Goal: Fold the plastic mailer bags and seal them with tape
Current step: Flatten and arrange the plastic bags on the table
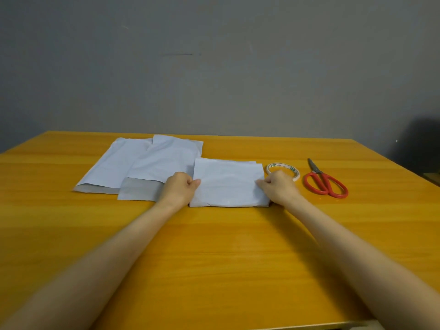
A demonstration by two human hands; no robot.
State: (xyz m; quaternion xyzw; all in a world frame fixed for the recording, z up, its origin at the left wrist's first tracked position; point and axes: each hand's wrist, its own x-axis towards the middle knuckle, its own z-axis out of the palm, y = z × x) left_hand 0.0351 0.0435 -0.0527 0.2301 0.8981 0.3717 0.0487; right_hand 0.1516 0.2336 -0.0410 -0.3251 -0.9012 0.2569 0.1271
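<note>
Folded mailer [228,184]: white, crinkled plastic rectangle, flat on table [214,258], centre.
Left hand [179,189]: curled, pinching left edge.
Right hand [278,185]: curled, pinching right edge, hiding part of tape roll [283,169].
Unfolded mailers [142,163]: overlapping, grey flaps showing.
Scissors [325,183]: red-handled, shut.

We read this as plain indoor packing spot, likely home or small office; cannot tell which. Evidence: yellow wood-grain tabletop [214,246] pushed against bare grey wall [214,67], scuffed, undecorated. On tabletop we see only packing supplies: white mailer bags [164,158], tape roll [283,168], red-handled scissors [325,182]. Dark shape in right corner, unclear to us.
</note>
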